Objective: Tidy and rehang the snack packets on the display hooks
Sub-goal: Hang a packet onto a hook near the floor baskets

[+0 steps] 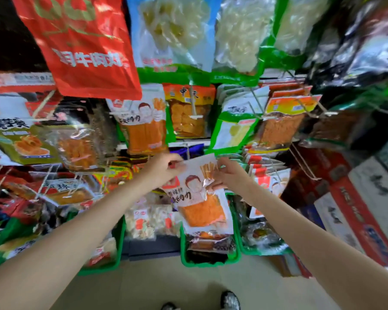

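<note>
Head view shows me a wall of hanging snack packets above and around both hands, with green bins [211,262] below them. Between the hands hangs one white-and-orange snack packet [199,193]: my left hand [164,167] pinches its top left corner, my right hand [230,173] pinches its right edge. A bare display hook [188,151] juts just above the left hand. I'd level the top edge, then slide the packet's hole straight onto it.

Green bins [211,261] sit on the pale floor [166,285], with red-and-white cartons [354,211] stacked just beside them.
</note>
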`<state>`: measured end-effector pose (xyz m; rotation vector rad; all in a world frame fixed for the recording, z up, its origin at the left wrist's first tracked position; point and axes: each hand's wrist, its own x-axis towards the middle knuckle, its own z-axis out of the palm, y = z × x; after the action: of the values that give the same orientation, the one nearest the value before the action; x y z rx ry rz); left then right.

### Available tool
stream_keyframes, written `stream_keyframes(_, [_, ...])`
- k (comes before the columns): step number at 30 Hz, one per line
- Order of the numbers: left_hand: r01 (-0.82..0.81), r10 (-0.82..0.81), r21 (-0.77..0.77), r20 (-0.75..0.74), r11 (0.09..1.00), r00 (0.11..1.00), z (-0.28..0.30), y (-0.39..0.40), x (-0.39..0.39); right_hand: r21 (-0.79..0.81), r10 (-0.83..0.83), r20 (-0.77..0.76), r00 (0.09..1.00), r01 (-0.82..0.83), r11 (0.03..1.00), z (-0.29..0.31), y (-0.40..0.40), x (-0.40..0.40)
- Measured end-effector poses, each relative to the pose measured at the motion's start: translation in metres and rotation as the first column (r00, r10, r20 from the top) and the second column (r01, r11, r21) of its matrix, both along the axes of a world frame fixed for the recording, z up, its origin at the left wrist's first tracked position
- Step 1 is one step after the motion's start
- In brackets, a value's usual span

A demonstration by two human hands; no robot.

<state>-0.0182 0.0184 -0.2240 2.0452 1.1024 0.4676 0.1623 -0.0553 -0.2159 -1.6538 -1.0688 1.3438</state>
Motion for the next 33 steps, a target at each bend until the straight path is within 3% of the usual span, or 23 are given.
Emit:
stream_keyframes(3, [0.036, -0.044, -0.189, -0.04, 0.981, 0.998, -0.026, -0.003, 0.035, -0.059, -0.062, 0.045, 0.997, 0.065, 0.996, -0.03, -0.013, 0.046])
stream_keyframes(8, [0.083, -0.113, -0.22, -0.126, 0.972, 0.986, -0.079, -0.035, 0.132, -0.138, 0.043, 0.101, 0.994, -0.028, 0.99, -0.069, -0.047, 0.122])
stream_keyframes(11, [0.118, -0.16, -0.276, -0.136, 0.954, 0.978, -0.117, -0.052, 0.199, -0.153, -0.076, 0.206, 0.976, 0.108, 0.982, -0.107, -0.06, 0.169])
stream_keyframes(14, [0.024, -0.063, -0.387, -0.086, 0.922, 0.994, -0.148, -0.059, 0.259, -0.183, -0.127, 0.403, 0.906, 0.216, 0.959, -0.142, -0.066, 0.223])
stream_keyframes(16, [-0.038, 0.0, -0.437, -0.087, 0.899, 0.996, -0.161, -0.058, 0.296, -0.203, -0.173, 0.421, 0.89, 0.279, 0.939, -0.162, -0.063, 0.254])
stream_keyframes(21, [-0.093, 0.029, -0.351, -0.184, 0.932, 0.983, -0.198, -0.035, 0.353, -0.234, -0.259, 0.409, 0.875, 0.375, 0.897, -0.212, -0.032, 0.301])
stream_keyframes(27, [-0.167, 0.132, -0.392, -0.115, 0.905, 0.985, -0.226, -0.004, 0.383, -0.124, -0.26, 0.464, 0.847, 0.352, 0.928, -0.242, 0.012, 0.328])
stream_keyframes(31, [-0.131, 0.103, -0.323, -0.102, 0.937, 0.989, -0.233, -0.002, 0.384, -0.064, -0.188, 0.54, 0.82, 0.263, 0.963, -0.244, 0.017, 0.334])
stream_keyframes(33, [-0.117, 0.111, -0.376, -0.038, 0.919, 0.993, -0.237, -0.005, 0.382, -0.036, -0.173, 0.551, 0.817, 0.23, 0.973, -0.242, 0.016, 0.337])
